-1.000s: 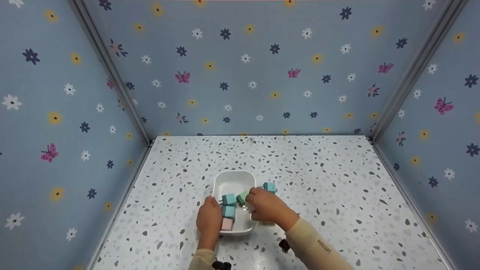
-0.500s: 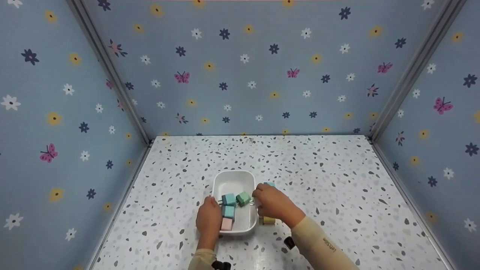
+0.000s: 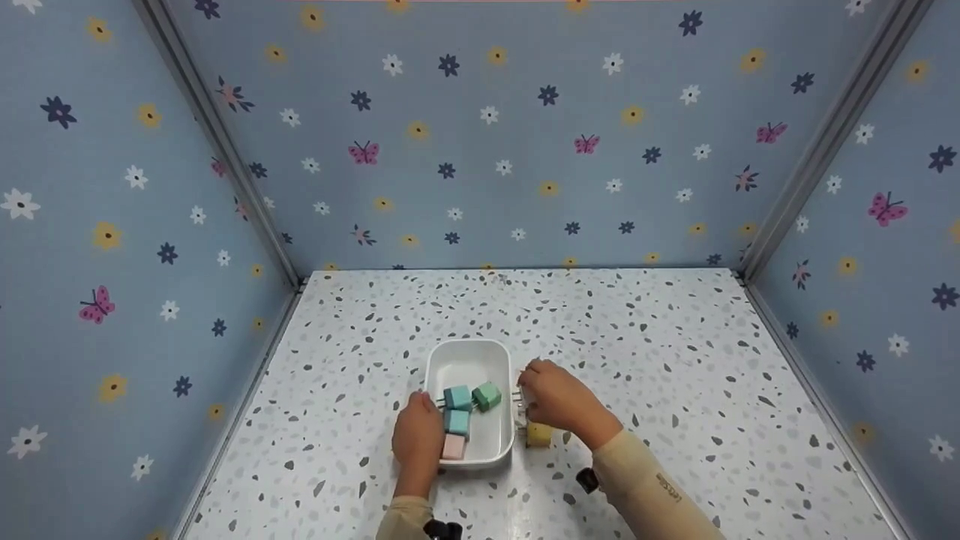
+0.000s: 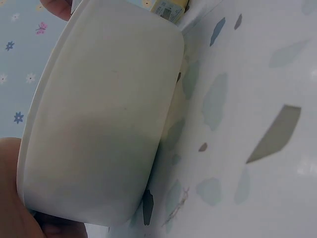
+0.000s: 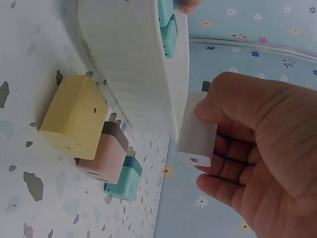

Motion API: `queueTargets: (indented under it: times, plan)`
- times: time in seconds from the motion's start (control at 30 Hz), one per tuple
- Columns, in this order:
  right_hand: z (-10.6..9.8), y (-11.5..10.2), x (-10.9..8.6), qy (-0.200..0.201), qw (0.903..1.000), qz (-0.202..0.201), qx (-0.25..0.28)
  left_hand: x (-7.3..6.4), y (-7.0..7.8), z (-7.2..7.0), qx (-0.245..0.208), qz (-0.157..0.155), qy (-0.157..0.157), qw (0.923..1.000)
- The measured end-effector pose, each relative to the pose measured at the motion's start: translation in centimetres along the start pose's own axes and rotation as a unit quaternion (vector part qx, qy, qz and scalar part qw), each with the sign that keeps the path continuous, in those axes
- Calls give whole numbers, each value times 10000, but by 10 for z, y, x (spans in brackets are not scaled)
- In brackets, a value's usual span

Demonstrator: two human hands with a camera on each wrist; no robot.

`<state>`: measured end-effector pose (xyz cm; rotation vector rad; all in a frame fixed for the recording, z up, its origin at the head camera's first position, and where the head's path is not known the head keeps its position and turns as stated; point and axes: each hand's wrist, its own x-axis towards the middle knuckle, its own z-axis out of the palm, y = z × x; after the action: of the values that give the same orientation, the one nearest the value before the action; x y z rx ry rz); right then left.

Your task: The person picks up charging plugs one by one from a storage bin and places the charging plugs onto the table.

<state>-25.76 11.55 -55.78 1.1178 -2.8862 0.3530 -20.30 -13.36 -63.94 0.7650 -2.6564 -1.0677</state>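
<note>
While the left hand gripped the tray at nine o'clock, likely steadying it, the right hand pinched a white charger at three, fingers clamped.

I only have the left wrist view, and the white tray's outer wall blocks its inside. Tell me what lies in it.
Observer: In the white tray lie two blue adapters, a green adapter and a pink adapter.
Operator: Fingertips show at my top edge. Tell me what that hand has.
Observer: That is the right hand, and it pinches a white adapter.
Operator: Now tell me what is beyond the yellow adapter beside the tray.
Observer: The right wrist view shows another pink one, then another blue one, in a row on the table.
</note>
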Motion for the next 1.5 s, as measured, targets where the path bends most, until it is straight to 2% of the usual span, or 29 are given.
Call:
queueTargets:
  times: [0.3, 0.57, 0.87, 1.13, 1.3, 1.5]
  plan:
    - [2, 10, -4, 147, 9998, 56, -157, -1, 1, -1, -76, -4, -35, 10000]
    - [5, 17, -6, 177, 9993, 269, 198, -1, 1, -1, -111, 47, -1, 9999]
    - [10, 26, -10, 204, 9985, 464, 211, -3, 0, -2, -177, 128, 19, 9998]
    - [13, 35, -13, 144, 9987, 486, -49, -3, 2, -2, -194, 24, -14, 9998]
    - [15, 40, -16, -130, 9971, 745, 96, -3, 3, -2, -155, -40, -34, 9999]
    - [19, 47, -20, -147, 9967, 804, -10, -2, 2, -2, -110, 1, -44, 9999]
